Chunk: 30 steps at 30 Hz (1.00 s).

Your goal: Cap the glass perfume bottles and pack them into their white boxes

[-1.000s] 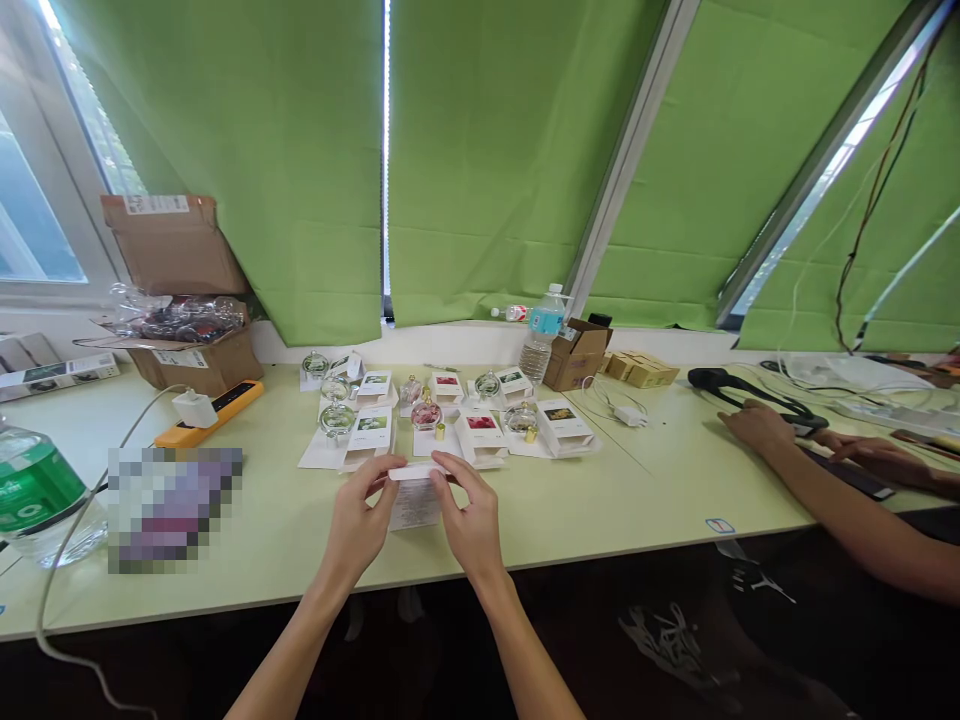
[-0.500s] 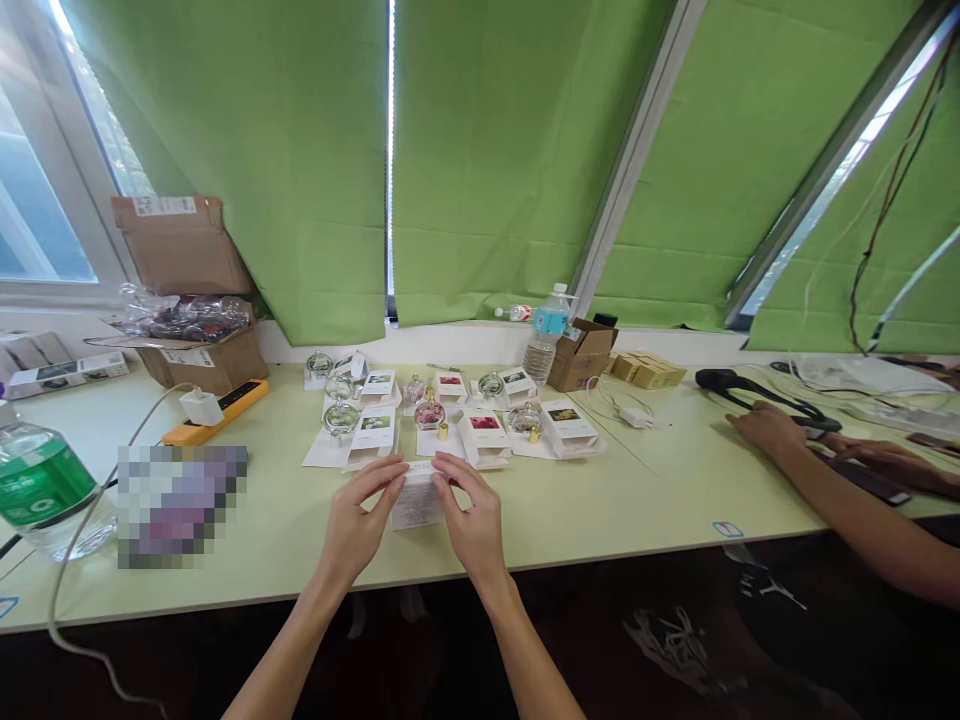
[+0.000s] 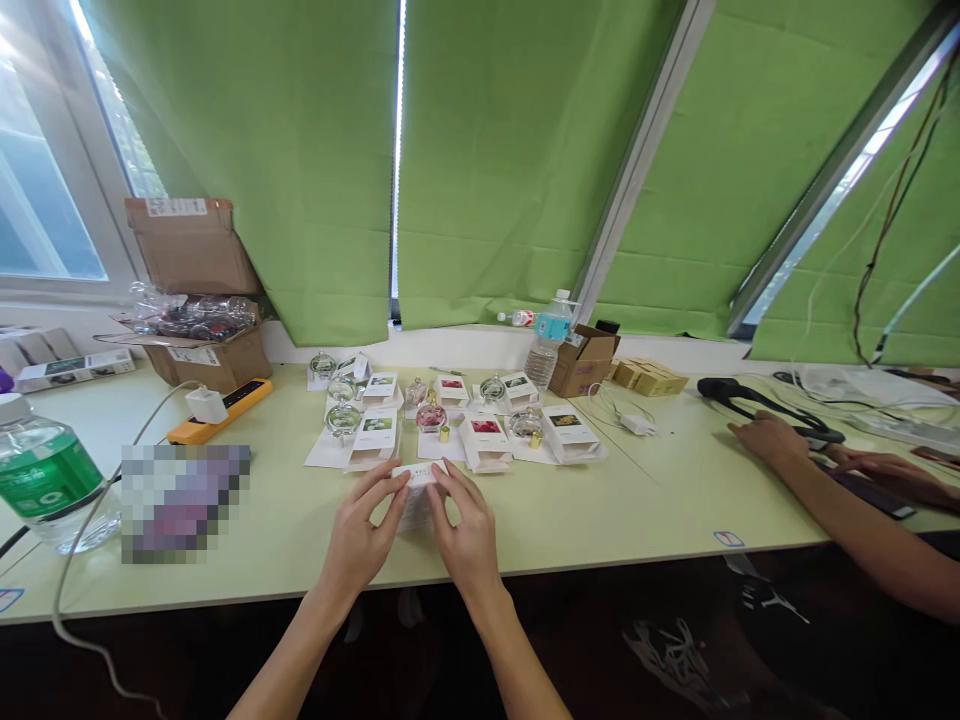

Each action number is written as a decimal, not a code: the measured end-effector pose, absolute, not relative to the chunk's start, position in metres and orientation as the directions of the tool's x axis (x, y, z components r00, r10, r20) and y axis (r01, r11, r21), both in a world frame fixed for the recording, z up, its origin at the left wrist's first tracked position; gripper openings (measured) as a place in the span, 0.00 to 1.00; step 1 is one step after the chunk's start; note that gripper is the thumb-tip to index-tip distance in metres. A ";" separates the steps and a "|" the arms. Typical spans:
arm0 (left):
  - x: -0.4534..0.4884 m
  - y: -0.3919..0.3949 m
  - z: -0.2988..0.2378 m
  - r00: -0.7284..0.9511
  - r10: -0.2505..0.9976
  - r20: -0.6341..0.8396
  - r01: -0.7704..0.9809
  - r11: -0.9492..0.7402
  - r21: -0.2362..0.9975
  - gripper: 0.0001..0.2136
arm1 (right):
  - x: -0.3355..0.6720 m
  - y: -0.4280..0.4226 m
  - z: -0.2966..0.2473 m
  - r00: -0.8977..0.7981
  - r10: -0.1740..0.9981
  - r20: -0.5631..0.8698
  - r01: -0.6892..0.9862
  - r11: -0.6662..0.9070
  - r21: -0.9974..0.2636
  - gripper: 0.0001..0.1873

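Near the table's front edge I have a small white box [image 3: 415,475] with print on its top and front. My left hand [image 3: 364,522] grips its left side, thumb and fingers at the top corner. My right hand [image 3: 465,522] holds the right side in the same way. The fingers cover part of the box. Just beyond it lie several opened white boxes, among them one with a red flower picture [image 3: 486,440] and one with a yellow one [image 3: 570,430]. Round glass bottles, such as a pink one [image 3: 431,417] and a green one [image 3: 343,420], rest beside them. A gold cap [image 3: 444,434] stands there too.
At left are a water bottle [image 3: 49,470], an orange power strip [image 3: 225,410] and a cardboard box [image 3: 214,362]. A blue-labelled bottle [image 3: 550,340] and a brown carton [image 3: 583,362] stand at the back. Another person's hand [image 3: 772,437] is at the right.
The box's top has tipped into view, with its front now mostly hidden by my fingers. Both hands still hold it. The camera view has shifted slightly.
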State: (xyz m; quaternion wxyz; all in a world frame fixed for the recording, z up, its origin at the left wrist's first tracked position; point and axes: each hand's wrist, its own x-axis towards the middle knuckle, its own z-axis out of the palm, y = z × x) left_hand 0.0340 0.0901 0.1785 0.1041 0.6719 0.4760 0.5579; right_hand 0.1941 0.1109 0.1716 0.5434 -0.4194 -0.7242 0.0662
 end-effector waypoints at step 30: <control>0.020 0.092 0.167 0.024 0.960 0.279 0.309 -0.272 0.911 0.20 | 0.206 0.118 0.154 -0.250 0.915 0.315 0.138 0.356 -0.924 0.23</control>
